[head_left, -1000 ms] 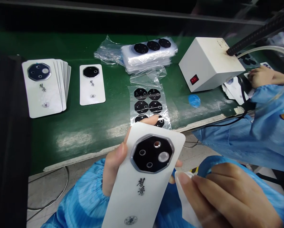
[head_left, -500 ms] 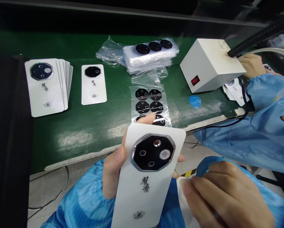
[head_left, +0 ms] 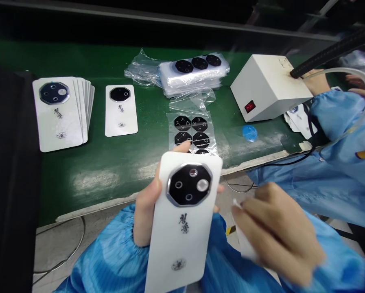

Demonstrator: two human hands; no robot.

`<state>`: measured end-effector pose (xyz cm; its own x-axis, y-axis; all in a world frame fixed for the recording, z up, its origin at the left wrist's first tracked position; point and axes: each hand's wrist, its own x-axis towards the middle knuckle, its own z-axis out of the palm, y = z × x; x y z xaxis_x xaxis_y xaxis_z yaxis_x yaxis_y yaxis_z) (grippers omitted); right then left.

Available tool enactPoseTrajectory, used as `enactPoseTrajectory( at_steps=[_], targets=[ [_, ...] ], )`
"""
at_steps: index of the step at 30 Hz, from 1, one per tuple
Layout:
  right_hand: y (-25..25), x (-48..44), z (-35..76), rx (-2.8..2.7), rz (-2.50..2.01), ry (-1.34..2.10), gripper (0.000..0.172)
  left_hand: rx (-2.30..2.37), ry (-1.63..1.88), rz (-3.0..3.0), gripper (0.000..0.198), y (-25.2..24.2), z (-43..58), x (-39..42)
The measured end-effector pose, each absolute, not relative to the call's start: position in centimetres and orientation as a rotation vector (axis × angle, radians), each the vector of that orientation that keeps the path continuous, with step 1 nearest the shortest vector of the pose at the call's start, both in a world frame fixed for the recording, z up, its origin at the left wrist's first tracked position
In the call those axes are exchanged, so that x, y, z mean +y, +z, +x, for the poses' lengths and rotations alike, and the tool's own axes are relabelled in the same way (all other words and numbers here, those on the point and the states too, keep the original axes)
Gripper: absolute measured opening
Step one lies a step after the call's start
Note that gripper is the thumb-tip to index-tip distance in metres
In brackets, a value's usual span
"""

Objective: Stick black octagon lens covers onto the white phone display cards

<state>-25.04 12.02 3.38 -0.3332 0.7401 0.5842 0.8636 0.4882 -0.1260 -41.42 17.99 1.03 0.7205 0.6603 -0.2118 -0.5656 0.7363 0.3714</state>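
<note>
The desk (head_left: 151,134) is green, scuffed and shiny toward its pale, worn front edge (head_left: 103,204). On its left lies a fanned stack (head_left: 58,126) of white panels, with a single panel (head_left: 121,118) just beside it. Farther right sits a film pack (head_left: 185,81), with a clear sheet (head_left: 192,131) of black octagons nearer the edge. Then come a white box (head_left: 264,87), a blue disc (head_left: 250,133) before it, and more panels (head_left: 298,122) beyond.

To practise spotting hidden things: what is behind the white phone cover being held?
Behind the white phone cover, a clear sheet with black pieces and fingers of the left hand show past its edges. Parts of the sheet and hand are covered.
</note>
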Motion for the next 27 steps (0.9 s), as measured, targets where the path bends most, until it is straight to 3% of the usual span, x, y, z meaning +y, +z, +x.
enactPoseTrajectory(
  at_steps=[3, 9, 17, 27],
  targets=[
    [1.4, 14.6, -21.2, -2.209, -1.34, -0.27, 0.007, 0.428, 0.751, 0.342, 0.071, -0.1, -41.9, 19.0],
    [-1.7, 17.3, -18.5, -2.139, -1.957, -0.353, 0.021, 0.649, 0.887, 0.318, 0.062, -1.7, -42.2, 20.6],
    [-2.9, 18.9, -20.4, -2.173, -1.725, 0.392, 0.034, 0.629, 0.866, 0.351, 0.061, -1.5, -41.5, 21.4],
    [-3.1, 19.3, -20.2, -2.139, -1.773, 0.592, 0.029, 0.312, 0.819, 0.308, 0.063, -0.6, -40.6, 20.6]
  ],
)
